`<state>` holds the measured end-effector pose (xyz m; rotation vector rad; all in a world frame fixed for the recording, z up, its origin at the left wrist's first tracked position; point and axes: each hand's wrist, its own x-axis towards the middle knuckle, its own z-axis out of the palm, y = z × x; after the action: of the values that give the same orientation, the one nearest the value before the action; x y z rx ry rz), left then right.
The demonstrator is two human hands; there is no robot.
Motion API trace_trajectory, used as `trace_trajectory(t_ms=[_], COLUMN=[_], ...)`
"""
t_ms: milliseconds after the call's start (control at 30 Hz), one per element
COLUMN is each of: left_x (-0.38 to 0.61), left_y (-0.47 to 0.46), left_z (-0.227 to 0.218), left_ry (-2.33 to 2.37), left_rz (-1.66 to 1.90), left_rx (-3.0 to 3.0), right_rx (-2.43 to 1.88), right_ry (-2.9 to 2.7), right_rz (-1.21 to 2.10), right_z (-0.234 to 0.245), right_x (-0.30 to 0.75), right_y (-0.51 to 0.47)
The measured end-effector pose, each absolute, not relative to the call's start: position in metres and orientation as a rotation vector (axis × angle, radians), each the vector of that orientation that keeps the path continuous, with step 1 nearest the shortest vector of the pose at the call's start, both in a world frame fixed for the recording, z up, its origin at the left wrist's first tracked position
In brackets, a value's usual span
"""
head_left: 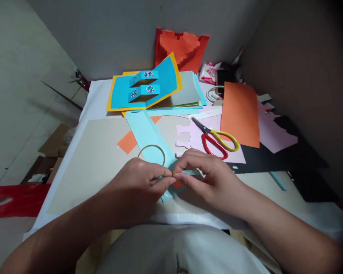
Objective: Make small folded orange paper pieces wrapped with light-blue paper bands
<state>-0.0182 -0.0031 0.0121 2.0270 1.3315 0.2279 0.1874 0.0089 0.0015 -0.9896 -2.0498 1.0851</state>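
Note:
My left hand point(137, 186) and my right hand point(208, 180) meet in front of me, their fingertips pinching a folded light blue paper strip point(144, 131) near its lower end. Its fold is partly hidden by my fingers. A thin tan rubber band point(151, 152) lies on the strip just beyond my left hand. A small orange paper piece point(127, 141) pokes out from under the strip. Past my right fingers lie red-and-yellow-handled scissors point(214, 137) on pink paper point(188, 133).
A blue-on-yellow pop-up card point(143, 87) and an orange stepped heart pop-up point(183, 49) stand at the back. An orange sheet point(240, 114) and black paper point(274, 161) lie right. Beneath everything are a beige board point(85, 167) and white cloth. A red plastic bag point(14, 199) hangs left.

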Motion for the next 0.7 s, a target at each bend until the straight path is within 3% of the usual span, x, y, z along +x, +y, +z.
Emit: trace_trajectory(t_ms=[700], left_x=[-0.022], left_y=[-0.003], left_z=[0.018], left_ry=[1.016], left_rz=[0.491], left_rx=[2.263], right_rx=[-0.929], right_ry=[-2.107], right_rz=[1.312], right_z=[0.012], right_x=[0.203], right_y=[0.016])
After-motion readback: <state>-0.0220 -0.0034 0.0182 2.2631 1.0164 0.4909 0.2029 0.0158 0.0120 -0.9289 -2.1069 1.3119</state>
